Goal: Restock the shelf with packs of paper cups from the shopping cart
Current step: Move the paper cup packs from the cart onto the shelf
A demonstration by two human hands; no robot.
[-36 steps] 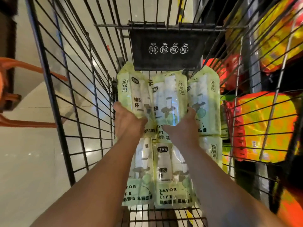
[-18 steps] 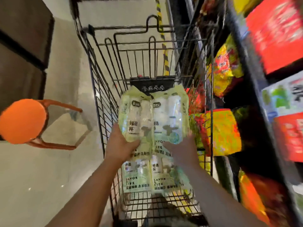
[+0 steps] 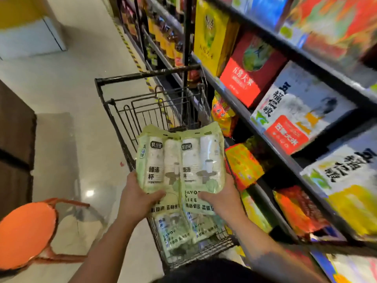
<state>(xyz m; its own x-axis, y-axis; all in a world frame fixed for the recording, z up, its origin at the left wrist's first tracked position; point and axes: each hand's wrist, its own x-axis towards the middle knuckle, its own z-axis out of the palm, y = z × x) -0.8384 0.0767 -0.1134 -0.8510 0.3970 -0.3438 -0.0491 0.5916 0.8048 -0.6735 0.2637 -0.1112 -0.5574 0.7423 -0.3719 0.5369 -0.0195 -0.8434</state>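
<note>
Two pale green packs of paper cups [image 3: 181, 162] are held side by side above the black wire shopping cart [image 3: 146, 75]. My left hand [image 3: 136, 199] grips the lower left edge of the left pack. My right hand [image 3: 222, 198] grips the lower right edge of the right pack. More green cup packs [image 3: 183, 231] lie in the cart's basket beneath the held ones. The shelf [image 3: 265, 135] runs along the right side, with dark rails slanting across the view.
Boxed and bagged rice fills the shelf: a red box [image 3: 251, 72], a yellow bag [image 3: 210, 35] and white-blue boxes [image 3: 299, 111]. An orange stool [image 3: 26, 233] stands on the floor at lower left. A dark cabinet [image 3: 14, 152] is at far left.
Both hands have lifted the two packs up out of the cart. The view has risen and turned right, so the shelf now fills the right side.
</note>
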